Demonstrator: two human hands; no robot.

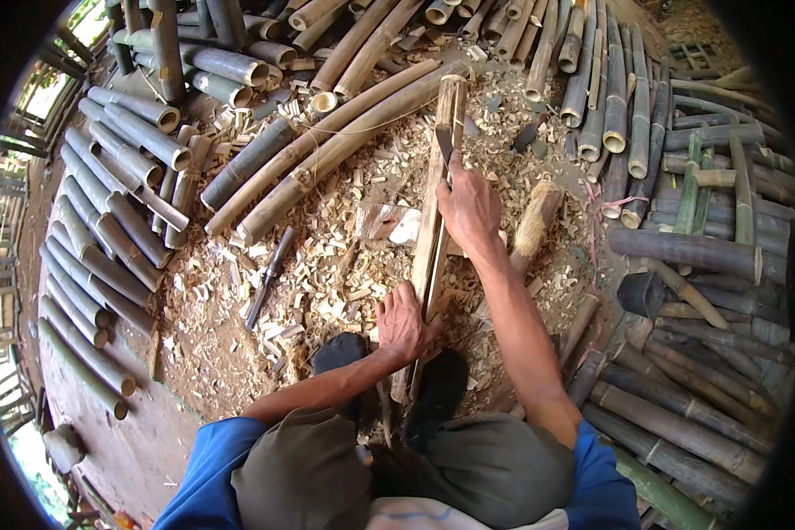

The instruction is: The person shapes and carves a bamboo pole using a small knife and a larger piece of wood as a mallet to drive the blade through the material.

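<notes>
From the head view, I see one stick (429, 212) in the middle, running from far to near over one flat block (385, 222). I think the stick is fairly light, stiff and dry, so it should not bend much. Its sides look rough, so I don't expect it to be slippery, but its edges may be sharp and thin bits could snap off. I'd hold it at the near part, well apart from the blade. The left hand (402, 325) lies on that part with bent fingers; I can't tell how hard it presses. The right hand (471, 208), farther off, is closed around one knife (444, 143), its dark blade up against the stick. I count two hands, two dark feet (339, 352) close to me, one dark tool (270, 278) lying to the left, one rough log (539, 225) to the right, and two long poles (349, 141) far left with one short dark tube (249, 163) beside them. The other bamboo tubes (128, 251), left, right and far, and the chips (318, 287) are too many for me to count.
</notes>
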